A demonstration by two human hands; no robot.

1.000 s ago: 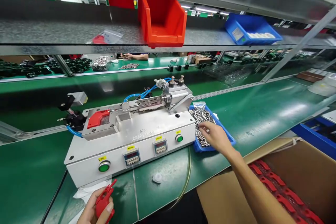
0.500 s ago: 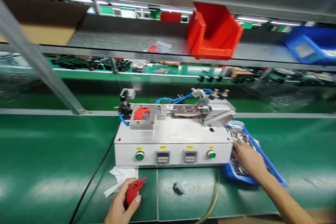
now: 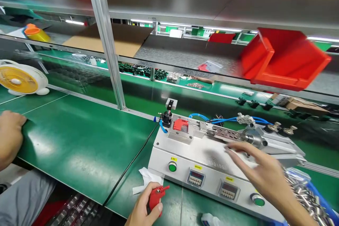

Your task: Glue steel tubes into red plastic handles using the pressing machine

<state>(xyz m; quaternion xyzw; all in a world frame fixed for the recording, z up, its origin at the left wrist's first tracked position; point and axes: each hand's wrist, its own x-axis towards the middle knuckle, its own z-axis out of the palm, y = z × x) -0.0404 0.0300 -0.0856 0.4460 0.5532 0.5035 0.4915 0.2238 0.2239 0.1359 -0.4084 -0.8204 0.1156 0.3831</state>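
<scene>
My left hand point(image 3: 144, 208) is at the bottom edge, closed round a red plastic part point(image 3: 155, 197). My right hand point(image 3: 261, 173) hovers over the right half of the grey machine point(image 3: 201, 152), fingers stretched out towards the left and a little blurred; nothing shows in them. A second red part point(image 3: 180, 124) sits in the machine's fixture at the back left. Behind my right wrist lies a blue tray point(image 3: 324, 204) heaped with small metal pins point(image 3: 302, 192).
Another person's hand point(image 3: 9, 134) rests on the green belt at far left. A white tissue point(image 3: 145, 178) and a black cable point(image 3: 132, 167) lie by the machine. A metal post point(image 3: 106, 42) rises left of it. A red bin point(image 3: 286, 60) sits on the shelf, a fan point(image 3: 19, 79) far left.
The view has swung left. My right hand has left the pin tray and now hangs over the machine top. My left hand still grips the red part.
</scene>
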